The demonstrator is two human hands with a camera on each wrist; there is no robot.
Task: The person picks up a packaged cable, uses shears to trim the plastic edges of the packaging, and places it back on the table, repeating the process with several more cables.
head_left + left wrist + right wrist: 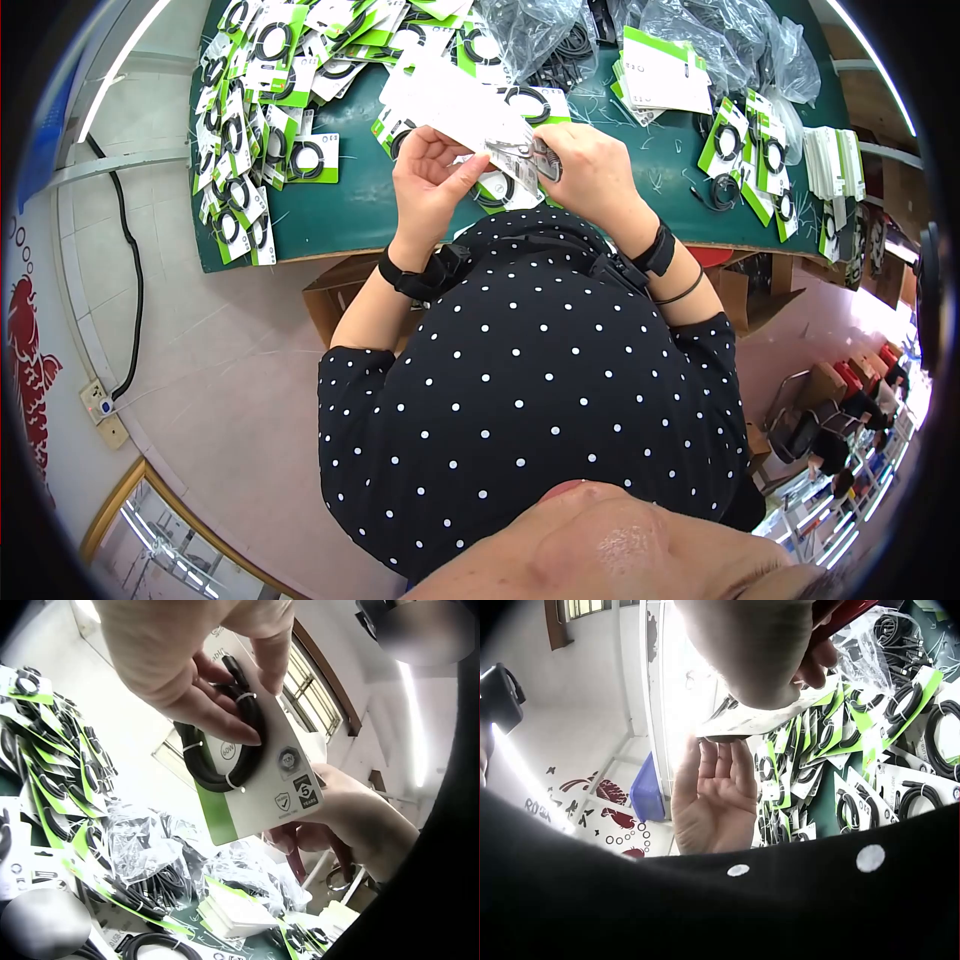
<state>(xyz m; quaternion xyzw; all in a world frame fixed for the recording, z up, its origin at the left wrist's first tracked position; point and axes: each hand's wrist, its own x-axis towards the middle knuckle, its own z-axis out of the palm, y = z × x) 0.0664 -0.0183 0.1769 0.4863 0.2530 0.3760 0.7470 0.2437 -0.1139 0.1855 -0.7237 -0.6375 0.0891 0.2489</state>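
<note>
A white and green card (274,761) carries a coiled black cable (206,769) bound with white ties. My left hand (202,660) pinches this card between thumb and fingers, its fingertips over the coil; in the head view the left hand (432,185) is at the card's lower left. On the other side, my right hand (592,170) grips scissors (547,160) by their handles, the blades lying close to the card. Dark red handles (844,621) show beside the right hand (757,649) in the right wrist view. Whether the blades touch the card cannot be told.
Carded cables (275,45) lie heaped on the green table (350,215) at the left. Clear plastic bags (690,45) with black cables are at the back. White cards (665,75), more carded cables (728,140) and a stack of cards (832,165) lie at the right.
</note>
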